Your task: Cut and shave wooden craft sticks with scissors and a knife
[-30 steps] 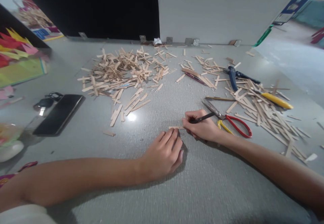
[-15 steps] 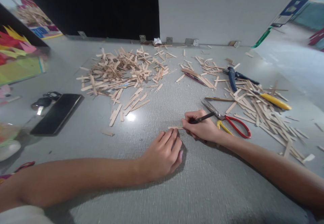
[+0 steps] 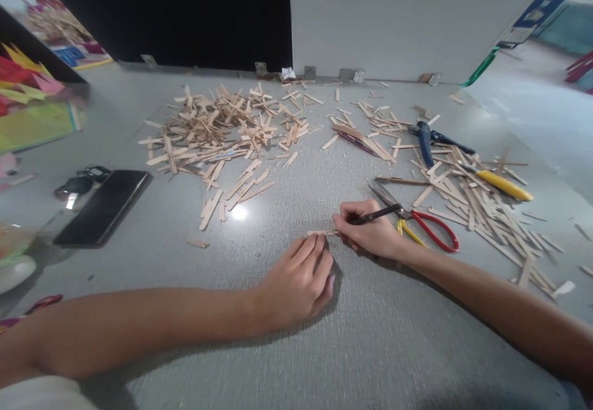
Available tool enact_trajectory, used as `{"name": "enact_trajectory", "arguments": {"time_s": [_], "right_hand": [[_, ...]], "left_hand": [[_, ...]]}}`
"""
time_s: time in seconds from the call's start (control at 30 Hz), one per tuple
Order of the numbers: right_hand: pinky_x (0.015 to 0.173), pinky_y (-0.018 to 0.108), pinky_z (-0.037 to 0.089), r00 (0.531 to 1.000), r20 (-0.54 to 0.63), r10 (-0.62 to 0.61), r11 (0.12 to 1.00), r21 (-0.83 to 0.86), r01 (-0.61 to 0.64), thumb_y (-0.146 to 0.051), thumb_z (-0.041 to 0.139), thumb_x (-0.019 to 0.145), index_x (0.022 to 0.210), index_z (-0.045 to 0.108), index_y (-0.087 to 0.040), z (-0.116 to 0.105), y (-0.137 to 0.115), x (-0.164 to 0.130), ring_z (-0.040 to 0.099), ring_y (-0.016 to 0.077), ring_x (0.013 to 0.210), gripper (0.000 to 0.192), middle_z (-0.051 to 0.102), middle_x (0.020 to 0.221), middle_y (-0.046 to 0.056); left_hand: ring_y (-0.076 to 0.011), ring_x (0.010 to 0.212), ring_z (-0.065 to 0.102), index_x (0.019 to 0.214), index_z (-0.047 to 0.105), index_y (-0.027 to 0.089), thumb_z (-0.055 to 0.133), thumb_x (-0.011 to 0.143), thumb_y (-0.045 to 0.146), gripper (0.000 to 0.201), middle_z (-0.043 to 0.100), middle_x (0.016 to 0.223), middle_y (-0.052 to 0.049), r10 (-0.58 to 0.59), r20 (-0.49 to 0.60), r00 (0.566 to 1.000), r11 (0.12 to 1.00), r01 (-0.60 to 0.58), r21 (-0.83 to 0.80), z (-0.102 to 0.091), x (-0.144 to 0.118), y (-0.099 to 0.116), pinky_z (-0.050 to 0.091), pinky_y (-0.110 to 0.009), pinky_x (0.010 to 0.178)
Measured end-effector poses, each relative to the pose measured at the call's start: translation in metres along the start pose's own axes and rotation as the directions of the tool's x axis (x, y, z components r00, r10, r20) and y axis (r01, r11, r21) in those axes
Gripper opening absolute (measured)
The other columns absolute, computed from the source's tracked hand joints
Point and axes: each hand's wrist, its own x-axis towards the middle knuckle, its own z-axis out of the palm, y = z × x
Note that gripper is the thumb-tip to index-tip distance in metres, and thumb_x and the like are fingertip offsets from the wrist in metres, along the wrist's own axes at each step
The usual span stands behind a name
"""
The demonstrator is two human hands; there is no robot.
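Note:
My left hand (image 3: 299, 283) rests on the grey table with bent fingers, its fingertips pressing down a short flat wooden stick (image 3: 323, 233). At the stick's right end, my right hand (image 3: 370, 231) is closed around a dark pen (image 3: 377, 213), whose back end points up to the right. The pen's tip is hidden behind my fingers, so I cannot see whether it touches the wood. Just beyond my right hand lie scissors (image 3: 435, 230) with one red and one yellow handle.
A heap of wooden sticks (image 3: 222, 120) lies at the back left, with more sticks (image 3: 486, 209) at the right. Among those are blue-handled pliers (image 3: 424, 144) and a yellow-handled tool (image 3: 504, 186). A black phone (image 3: 104, 209) lies left. A black-and-white panel (image 3: 407, 21) stands behind.
My right hand and the pen have shifted very slightly, the pen's back end moving a little to the right. My left hand stays in place on the stick.

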Motion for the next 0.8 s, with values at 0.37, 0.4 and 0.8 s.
{"name": "enact_trajectory", "arguments": {"time_s": [0.37,0.4,0.8], "right_hand": [[0.036,0.018,0.031,0.997,0.068,0.048,0.998,0.043,-0.051,-0.048,0.071,0.094,0.058,0.05,-0.023,0.0022,-0.0057,0.0016,0.044,0.0064,0.036,0.048,0.05,0.045,-0.006],[0.036,0.018,0.03,0.996,0.073,0.05,0.998,0.042,-0.053,-0.048,0.071,0.094,0.058,0.05,-0.023,0.0021,-0.0058,0.0017,0.043,0.0062,0.036,0.049,0.049,0.044,-0.006],[0.039,0.021,0.027,0.996,0.086,0.03,0.999,0.027,-0.033,-0.049,0.07,0.094,0.06,0.05,-0.022,0.0015,-0.0038,0.0015,0.039,0.0065,0.039,0.048,0.05,0.046,-0.006]], "left_hand": [[-0.0376,0.119,0.073,0.119,0.071,0.003,0.049,0.106,0.026,0.034,0.077,0.125,-0.028,-0.015,0.02,1.0,0.999,0.016,-0.031,0.0008,-0.0013,0.0002,0.06,-0.05,0.101],[-0.0375,0.118,0.073,0.118,0.071,0.003,0.048,0.106,0.026,0.035,0.077,0.124,-0.028,-0.012,0.02,1.0,1.0,0.013,-0.021,0.0005,-0.0008,0.0002,0.061,-0.05,0.1],[-0.0358,0.111,0.076,0.11,0.074,0.003,0.042,0.106,0.023,0.038,0.079,0.117,-0.027,-0.004,-0.003,1.0,1.0,0.004,0.02,-0.0017,0.0031,0.0007,0.063,-0.047,0.096]]}}
